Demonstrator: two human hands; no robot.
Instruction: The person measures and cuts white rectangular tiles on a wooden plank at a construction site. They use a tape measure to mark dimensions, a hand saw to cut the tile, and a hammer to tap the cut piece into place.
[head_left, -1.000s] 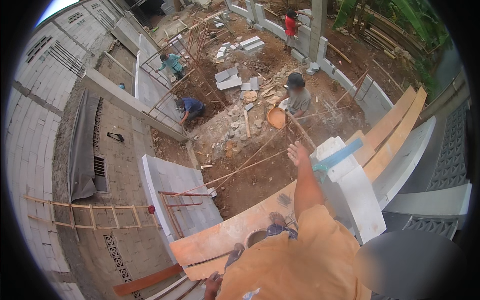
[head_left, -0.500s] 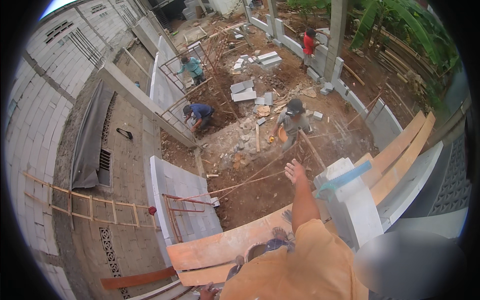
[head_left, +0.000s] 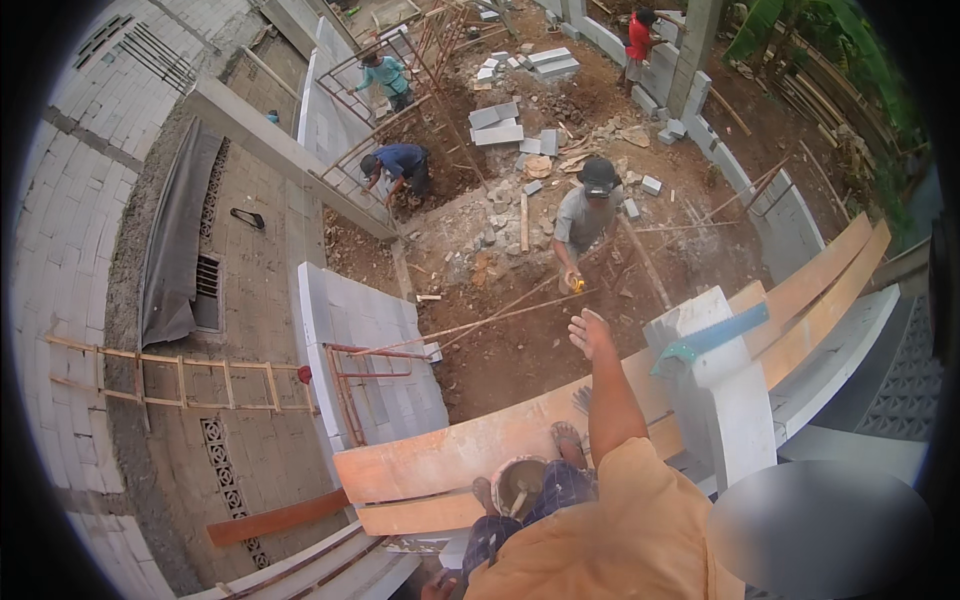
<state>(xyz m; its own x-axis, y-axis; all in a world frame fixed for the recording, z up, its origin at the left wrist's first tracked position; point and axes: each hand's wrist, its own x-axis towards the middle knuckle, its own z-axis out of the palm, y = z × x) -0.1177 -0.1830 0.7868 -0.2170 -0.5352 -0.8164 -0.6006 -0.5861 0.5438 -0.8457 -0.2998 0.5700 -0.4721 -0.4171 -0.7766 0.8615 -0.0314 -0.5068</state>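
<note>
The person's right hand point(head_left: 592, 335) reaches out past the edge of the orange planks point(head_left: 430, 460), its arm almost straight, apparently because the co-worker point(head_left: 585, 215) stands on the dirt well below and the footing allows no closer approach. That right grip is wide, fingers extended, with nothing visible in it. The left hand point(head_left: 440, 585) rests low beside the left leg, probably for balance in this crouched posture; it is partly cut off by the lower edge, so I cannot tell how its grip stands. A mortar-stained bucket point(head_left: 503, 470) sits between the feet, likely there so that it is steady and near at hand. The saw point(head_left: 725, 332), with its blue blade and teal handle, lies flat across the top of a white block point(head_left: 745, 430) to the right, which seems to offer it a level rest and leaves the right palm free. As for the small yellow tool point(head_left: 575, 284), perhaps a tape measure though too small to be sure, it is in the co-worker's raised hand point(head_left: 570, 268). In the view it lies just beyond the right hand's fingertips and slightly to the left, near but apart from them, with a visible gap between.
</note>
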